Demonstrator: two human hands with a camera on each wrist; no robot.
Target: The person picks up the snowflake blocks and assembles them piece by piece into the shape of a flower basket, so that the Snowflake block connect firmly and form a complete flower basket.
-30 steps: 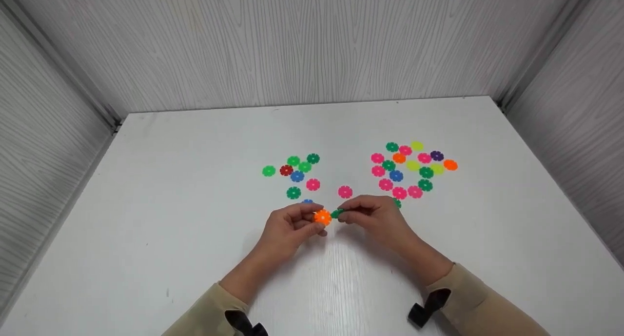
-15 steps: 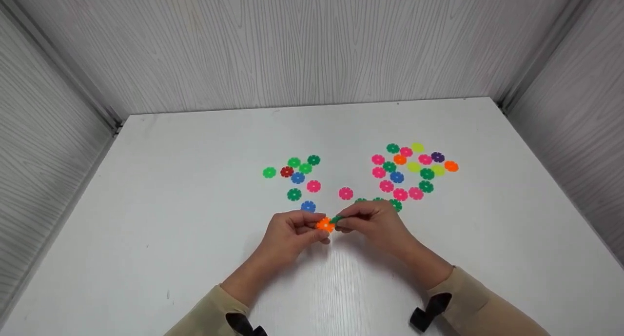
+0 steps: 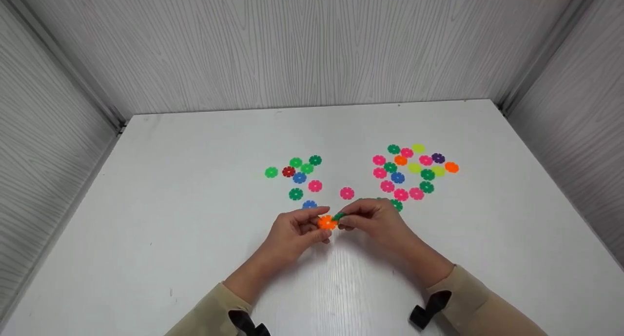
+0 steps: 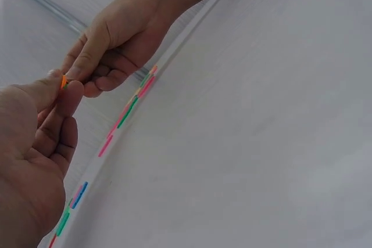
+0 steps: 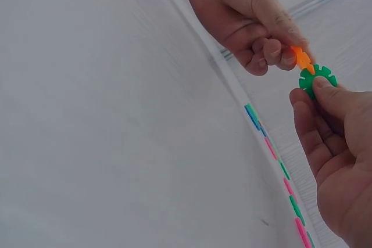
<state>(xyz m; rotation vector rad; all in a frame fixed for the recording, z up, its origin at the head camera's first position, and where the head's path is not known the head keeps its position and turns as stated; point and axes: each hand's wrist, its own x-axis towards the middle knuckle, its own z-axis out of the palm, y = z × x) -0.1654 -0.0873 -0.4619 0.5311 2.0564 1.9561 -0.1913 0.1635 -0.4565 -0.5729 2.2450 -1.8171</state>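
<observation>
Above the near middle of the table, my left hand pinches an orange notched interlocking disc between thumb and fingers. My right hand holds a green interlocking disc by its edge with thumb and forefinger. In the right wrist view the two discs meet at their rims, set at an angle to each other, the orange one seen more edge-on. From the left wrist, only a sliver of orange shows between the fingertips. Most of the green disc is covered by my right fingers in the head view.
Flat on the white table lie many loose discs: a group at left centre with a dark red disc, and a larger group at right with a purple disc. A pink disc lies between them. Panelled walls enclose the table.
My hands have come closer together. The green disc, earlier beside the orange one, now overlaps its upper right rim. The loose discs have stayed in place.
</observation>
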